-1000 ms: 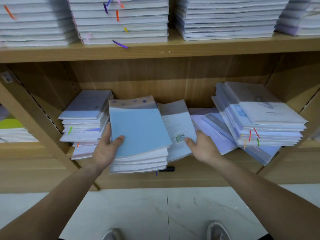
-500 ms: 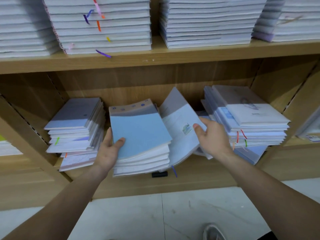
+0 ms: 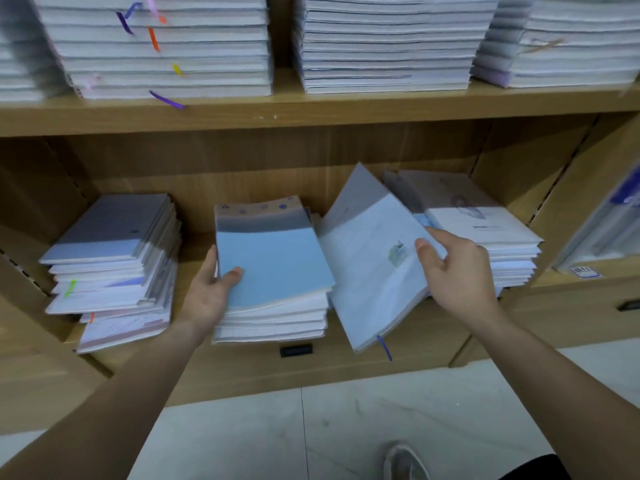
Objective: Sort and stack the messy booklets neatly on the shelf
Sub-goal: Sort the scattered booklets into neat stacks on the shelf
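Note:
On the lower wooden shelf (image 3: pixel 346 368) stand three piles of booklets. The middle stack (image 3: pixel 273 317) has a light blue cover on top; my left hand (image 3: pixel 211 292) grips its left edge, thumb on the cover. A pale white booklet (image 3: pixel 374 268) with a small green picture is tilted up steeply between the middle stack and the right pile (image 3: pixel 491 244). My right hand (image 3: pixel 457 271) holds its right edge, thumb on the cover. A purple ribbon hangs from its lower corner. The left pile (image 3: pixel 110 265) is uneven, with booklets jutting out at the bottom.
The upper shelf board (image 3: pixel 311 109) carries tall white booklet stacks (image 3: pixel 384 43) with coloured ribbons. Shelf side panels stand at left and right. A neighbouring compartment (image 3: pixel 602 230) at right holds more items. White tiled floor (image 3: pixel 346 427) and one shoe lie below.
My right hand has lifted the white booklet from lying flat to a steep tilt and drawn it rightward. My left hand has stayed on the blue-topped stack. The camera has moved closer.

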